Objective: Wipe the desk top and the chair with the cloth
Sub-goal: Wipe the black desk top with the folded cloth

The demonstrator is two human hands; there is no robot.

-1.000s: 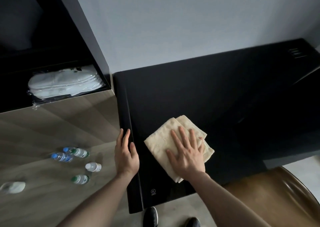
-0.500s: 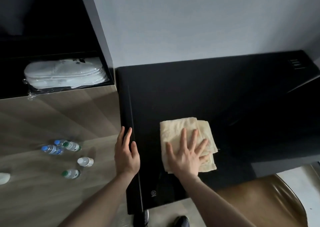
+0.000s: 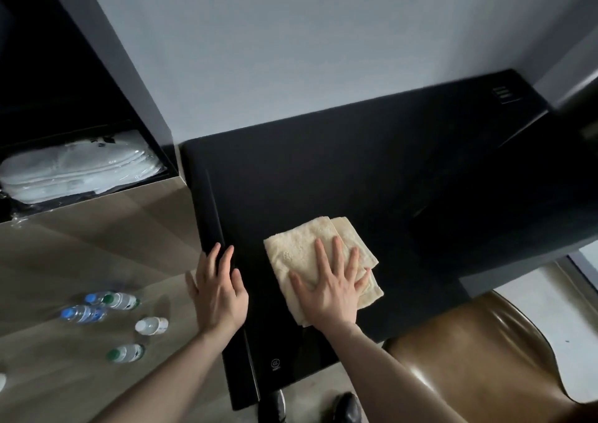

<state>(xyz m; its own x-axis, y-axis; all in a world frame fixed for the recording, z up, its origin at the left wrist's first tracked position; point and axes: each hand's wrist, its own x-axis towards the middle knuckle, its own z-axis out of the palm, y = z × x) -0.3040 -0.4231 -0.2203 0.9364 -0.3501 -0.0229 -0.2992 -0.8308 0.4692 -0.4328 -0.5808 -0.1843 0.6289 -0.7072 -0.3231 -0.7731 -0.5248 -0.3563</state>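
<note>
Beside the desk top (image 3: 323,176), bottles (image 3: 119,301); right hand (image 3: 330,290) spread flat on cloth (image 3: 301,251).

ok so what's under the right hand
The right hand lies flat, fingers spread, on the folded cloth, which rests on the black desk. The desk surface beneath the cloth is covered and cannot be seen.

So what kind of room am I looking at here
Probably a hotel room. Wrapped white slippers sit in a dark shelf niche, small water bottles stand on the wood counter, and a brown chair is pulled up to a black desk.
</note>
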